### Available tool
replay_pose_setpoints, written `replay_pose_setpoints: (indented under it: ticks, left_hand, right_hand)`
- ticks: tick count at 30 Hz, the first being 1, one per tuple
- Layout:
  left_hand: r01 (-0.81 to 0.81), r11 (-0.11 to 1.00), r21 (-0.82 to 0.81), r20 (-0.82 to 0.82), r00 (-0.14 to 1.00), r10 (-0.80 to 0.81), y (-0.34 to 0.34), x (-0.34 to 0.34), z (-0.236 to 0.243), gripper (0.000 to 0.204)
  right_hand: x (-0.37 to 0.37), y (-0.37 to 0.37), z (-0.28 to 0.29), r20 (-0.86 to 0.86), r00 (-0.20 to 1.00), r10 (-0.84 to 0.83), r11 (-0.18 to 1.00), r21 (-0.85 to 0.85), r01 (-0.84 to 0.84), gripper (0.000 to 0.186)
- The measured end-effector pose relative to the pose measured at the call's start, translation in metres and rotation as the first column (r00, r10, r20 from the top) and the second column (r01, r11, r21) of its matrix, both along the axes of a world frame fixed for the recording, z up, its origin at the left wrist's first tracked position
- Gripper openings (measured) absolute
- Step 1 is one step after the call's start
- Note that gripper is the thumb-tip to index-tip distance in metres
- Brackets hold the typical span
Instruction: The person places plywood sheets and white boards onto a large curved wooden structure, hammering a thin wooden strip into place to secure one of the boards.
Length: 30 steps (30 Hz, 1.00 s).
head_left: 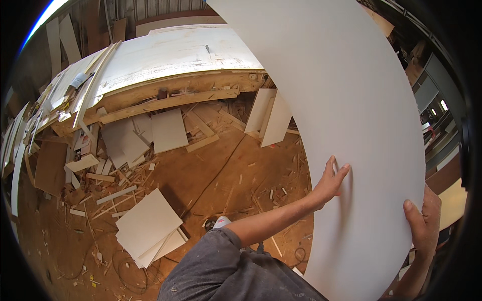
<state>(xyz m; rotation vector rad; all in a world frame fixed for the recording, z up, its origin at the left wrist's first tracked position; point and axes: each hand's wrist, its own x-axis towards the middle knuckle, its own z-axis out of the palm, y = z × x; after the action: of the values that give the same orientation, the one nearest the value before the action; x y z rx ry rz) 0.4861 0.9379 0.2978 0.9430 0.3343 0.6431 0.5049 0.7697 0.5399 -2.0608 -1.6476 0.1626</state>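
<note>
A large white panel was held upright over the floor, carried between both hands so its broad face stayed steady; the long white-topped table stood behind, offcuts heaped beneath it; a stack of white boards lay on the sawdust; the left hand was spread flat against the face; the right hand was clamped round the near edge.
</note>
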Motion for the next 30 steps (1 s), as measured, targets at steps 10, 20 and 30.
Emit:
replay_pose_setpoints:
  ticks: [10, 20, 30]
  left_hand:
    - [-0.098, 0.985, -0.142, 0.349, 0.926, 0.142, 0.209, 0.045, 0.067, 0.095]
    - [-0.207, 0.977, -0.06, 0.673, 0.714, 0.193, 0.434, 0.084, 0.08, 0.086]
    - [-0.491, 0.853, -0.176, 0.45, 0.731, 0.513, 0.566, 0.066, -0.026, 0.081]
  right_hand:
    - [0.009, 0.192, 0.044, 0.645, 0.678, 0.353, 0.915, -0.084, -0.395, 0.025]
    - [0.025, 0.358, 0.064, 0.839, 0.39, 0.378, 0.774, -0.056, -0.63, 0.039]
    - [0.132, 0.514, 0.043, 0.922, 0.208, 0.326, 0.515, 0.011, -0.857, 0.039]
